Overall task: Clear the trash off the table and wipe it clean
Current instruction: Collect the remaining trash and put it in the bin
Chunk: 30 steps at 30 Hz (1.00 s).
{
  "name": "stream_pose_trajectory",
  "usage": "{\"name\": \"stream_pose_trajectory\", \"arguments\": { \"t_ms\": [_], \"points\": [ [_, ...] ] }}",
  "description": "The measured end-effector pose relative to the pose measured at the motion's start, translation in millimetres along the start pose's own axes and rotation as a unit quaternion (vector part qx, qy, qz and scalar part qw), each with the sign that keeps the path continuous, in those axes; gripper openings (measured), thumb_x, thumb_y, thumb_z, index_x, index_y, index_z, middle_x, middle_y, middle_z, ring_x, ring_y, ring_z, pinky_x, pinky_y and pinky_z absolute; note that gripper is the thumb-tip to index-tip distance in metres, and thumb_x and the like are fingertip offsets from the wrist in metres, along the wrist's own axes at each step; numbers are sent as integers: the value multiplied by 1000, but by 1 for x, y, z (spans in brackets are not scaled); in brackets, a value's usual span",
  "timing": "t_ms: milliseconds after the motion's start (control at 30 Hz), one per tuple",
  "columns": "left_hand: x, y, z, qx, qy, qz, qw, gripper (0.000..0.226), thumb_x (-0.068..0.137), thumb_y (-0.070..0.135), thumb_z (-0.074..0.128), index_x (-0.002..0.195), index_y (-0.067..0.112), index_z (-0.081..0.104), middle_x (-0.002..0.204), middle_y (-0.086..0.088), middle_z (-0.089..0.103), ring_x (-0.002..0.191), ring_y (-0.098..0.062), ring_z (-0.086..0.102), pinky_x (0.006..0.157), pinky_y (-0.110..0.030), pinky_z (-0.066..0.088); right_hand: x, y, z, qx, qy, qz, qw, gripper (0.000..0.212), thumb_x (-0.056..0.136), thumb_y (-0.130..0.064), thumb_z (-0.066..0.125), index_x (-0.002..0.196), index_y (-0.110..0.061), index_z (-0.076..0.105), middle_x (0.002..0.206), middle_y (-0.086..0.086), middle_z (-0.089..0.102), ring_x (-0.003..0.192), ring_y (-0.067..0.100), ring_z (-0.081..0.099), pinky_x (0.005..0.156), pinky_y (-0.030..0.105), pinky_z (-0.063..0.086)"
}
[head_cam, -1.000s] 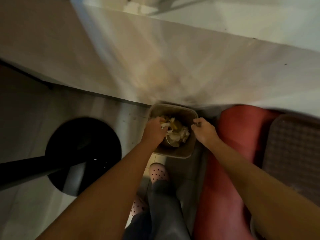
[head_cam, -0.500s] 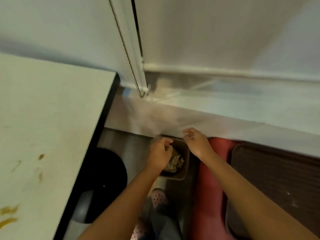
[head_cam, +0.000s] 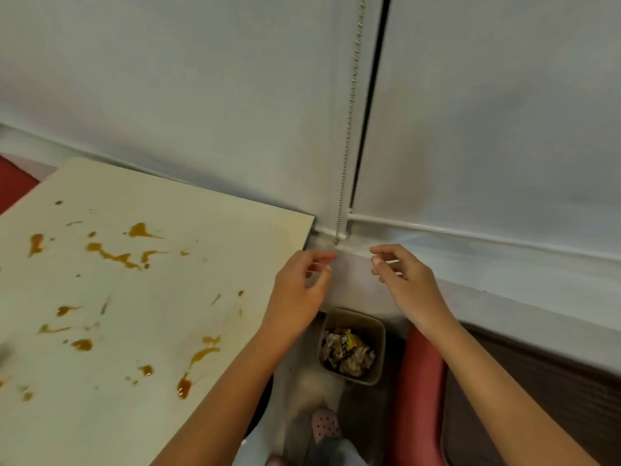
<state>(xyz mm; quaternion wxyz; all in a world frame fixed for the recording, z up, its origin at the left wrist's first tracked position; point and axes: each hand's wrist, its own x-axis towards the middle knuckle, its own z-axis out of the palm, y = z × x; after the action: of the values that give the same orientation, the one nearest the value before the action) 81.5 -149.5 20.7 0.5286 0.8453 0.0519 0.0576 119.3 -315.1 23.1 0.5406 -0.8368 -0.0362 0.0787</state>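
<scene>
At centre frame, your left hand (head_cam: 299, 287) and right hand (head_cam: 408, 284) hover empty, fingers loosely curled, above the bin (head_cam: 379, 361) holding trash (head_cam: 349, 356); the stained table (head_cam: 235, 237) fills the left.

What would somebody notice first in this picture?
The orange-brown sauce splashes all over the pale rectangular table top on the left jump out first. Next comes the small tan square bin on the floor between the table and the red padded seat, stuffed with crumpled wrappers. Above it the left hand and right hand hover with loose, empty fingers.
</scene>
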Motion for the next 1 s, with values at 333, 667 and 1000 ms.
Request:
{"name": "stream_pose_trajectory", "arguments": {
  "t_ms": [333,667,1000],
  "points": [
    [-101,-21,-163,58,195,-73,976,18,92,13,53,97,30,58,103,10,60,87,3,56,73,-5,42,-24,-125,126,-5,-188,-127,974,14,94,-18,49,99,-28,58,100,-2,61,93,18,61,80,28,50],
    [-213,-53,-258,99,346,-175,917,21,93,11,51,98,30,59,100,16,57,85,6,54,70,-1,40,-74,-186,246,-17,-352,-193,916,15,93,-19,51,95,-30,60,102,2,63,89,20,63,78,31,52],
    [-249,-74,-288,104,396,-217,886,21,94,10,49,101,27,59,103,11,56,86,2,54,72,-5,42,-99,-201,314,-44,-431,-199,879,15,94,-17,50,99,-27,60,99,3,63,86,16,64,77,31,52]
  ]
}}
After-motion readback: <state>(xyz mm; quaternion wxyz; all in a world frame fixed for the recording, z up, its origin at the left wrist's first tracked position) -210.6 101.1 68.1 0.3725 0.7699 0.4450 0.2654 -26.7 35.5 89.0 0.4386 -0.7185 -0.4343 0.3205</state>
